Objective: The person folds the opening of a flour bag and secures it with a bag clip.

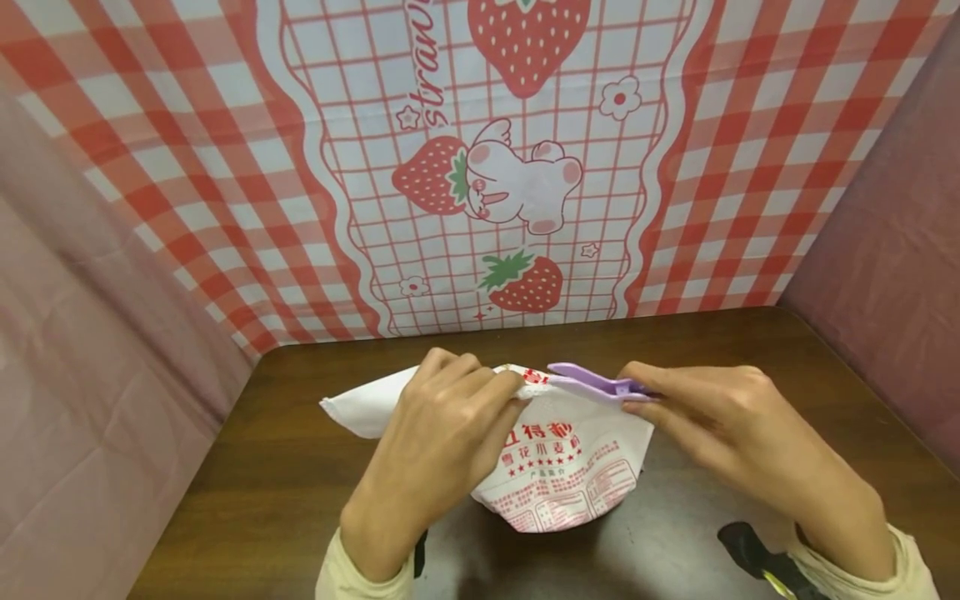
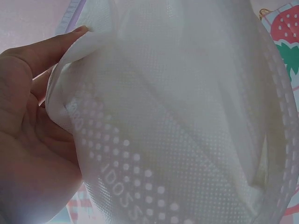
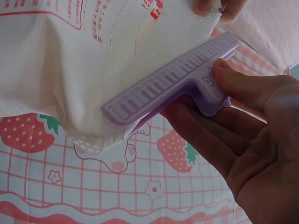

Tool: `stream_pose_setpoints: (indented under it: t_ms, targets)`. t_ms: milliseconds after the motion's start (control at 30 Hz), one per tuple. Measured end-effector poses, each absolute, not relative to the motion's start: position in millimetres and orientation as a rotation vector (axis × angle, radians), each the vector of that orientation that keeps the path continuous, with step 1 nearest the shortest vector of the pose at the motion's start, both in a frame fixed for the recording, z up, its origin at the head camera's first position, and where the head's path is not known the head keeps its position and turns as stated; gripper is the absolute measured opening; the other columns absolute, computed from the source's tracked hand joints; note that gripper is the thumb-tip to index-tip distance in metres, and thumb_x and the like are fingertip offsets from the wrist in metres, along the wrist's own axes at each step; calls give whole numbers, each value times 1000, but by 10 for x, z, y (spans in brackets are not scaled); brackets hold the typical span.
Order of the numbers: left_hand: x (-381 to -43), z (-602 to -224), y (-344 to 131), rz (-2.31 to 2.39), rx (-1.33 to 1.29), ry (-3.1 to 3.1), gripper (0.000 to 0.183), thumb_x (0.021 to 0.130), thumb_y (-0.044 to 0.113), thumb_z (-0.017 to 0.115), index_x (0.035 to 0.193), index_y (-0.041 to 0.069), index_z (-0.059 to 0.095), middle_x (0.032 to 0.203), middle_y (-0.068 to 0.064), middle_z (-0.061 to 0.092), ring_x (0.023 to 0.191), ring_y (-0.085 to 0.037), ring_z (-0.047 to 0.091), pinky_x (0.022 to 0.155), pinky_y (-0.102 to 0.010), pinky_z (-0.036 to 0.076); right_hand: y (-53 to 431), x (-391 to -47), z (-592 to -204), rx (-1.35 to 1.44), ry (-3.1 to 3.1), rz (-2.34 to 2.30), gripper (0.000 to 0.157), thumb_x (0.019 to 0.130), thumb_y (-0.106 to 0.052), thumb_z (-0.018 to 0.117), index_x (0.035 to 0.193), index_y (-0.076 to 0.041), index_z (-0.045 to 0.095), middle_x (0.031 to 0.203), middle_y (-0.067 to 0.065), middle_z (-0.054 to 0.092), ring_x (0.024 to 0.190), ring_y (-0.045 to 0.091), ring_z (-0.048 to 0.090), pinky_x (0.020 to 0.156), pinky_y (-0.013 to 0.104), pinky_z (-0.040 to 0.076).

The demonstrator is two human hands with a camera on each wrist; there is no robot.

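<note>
A white flour bag (image 1: 558,467) with red print is held up over the table. My left hand (image 1: 450,417) grips its top edge, and the bag's white flap (image 1: 367,402) sticks out to the left of that hand. In the left wrist view, the thumb and fingers pinch folded white bag material (image 2: 163,107). My right hand (image 1: 738,425) pinches the handle end of a purple bag clip (image 1: 592,383). Seen from the right wrist, the clip's long ridged bar (image 3: 163,77) lies across the bag near its corner. How far the bag sits between the clip's bars is hidden.
Below is a dark brown wooden table (image 1: 277,492). A red-and-white checked cloth (image 1: 720,167) with strawberries hangs at the back, with pink cloth (image 1: 97,375) along the left and right sides. A black strap (image 1: 750,550) shows near my right wrist.
</note>
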State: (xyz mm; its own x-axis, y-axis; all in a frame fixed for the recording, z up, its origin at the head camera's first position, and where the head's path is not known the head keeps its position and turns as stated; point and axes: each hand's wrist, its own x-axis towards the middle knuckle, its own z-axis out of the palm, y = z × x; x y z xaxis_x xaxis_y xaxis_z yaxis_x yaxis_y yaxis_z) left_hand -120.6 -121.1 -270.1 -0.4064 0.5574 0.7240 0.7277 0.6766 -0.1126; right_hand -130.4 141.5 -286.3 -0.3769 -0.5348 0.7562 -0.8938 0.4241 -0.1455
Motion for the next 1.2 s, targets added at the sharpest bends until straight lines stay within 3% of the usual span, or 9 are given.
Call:
stream_pose_setpoints:
  t_ms: [333, 767, 1100, 1200]
  targets:
    - [-1206, -2697, -1199, -277, -983, -2120, 8, 83, 18, 59, 78, 13, 58, 61, 5, 52, 59, -11, 44, 64, -26, 36, 1369, -1282, -2881, 1203, -2092, 694, 28, 87, -23, 58, 106, -3, 65, 90, 0, 67, 74, 0, 60, 60, 10, 46]
    - [-1158, -2681, -1210, -291, -961, -2175, 9, 88, 15, 54, 89, 9, 60, 68, 4, 58, 62, -11, 47, 65, -26, 36, 1364, -1267, -2900, 1186, -2174, 708, 36, 72, -6, 72, 107, -7, 65, 91, -3, 67, 72, -2, 58, 59, 9, 44]
    - [-1120, -2653, -1188, -297, -962, -2143, 8, 87, 15, 56, 86, 9, 61, 72, 3, 60, 66, -12, 50, 68, -27, 38, 1303, -1249, -2929, 1178, -2174, 659, 27, 81, -15, 65, 107, -7, 65, 90, -1, 67, 75, 5, 61, 62, 13, 48]
    - [-1101, -2647, -1175, -270, -964, -2125, 8, 87, 15, 56, 83, 9, 61, 71, 3, 60, 66, -12, 50, 68, -26, 38, 1283, -1253, -2932, 1186, -2176, 659, 27, 88, -25, 57, 106, -7, 65, 89, -1, 67, 74, 5, 62, 62, 14, 48]
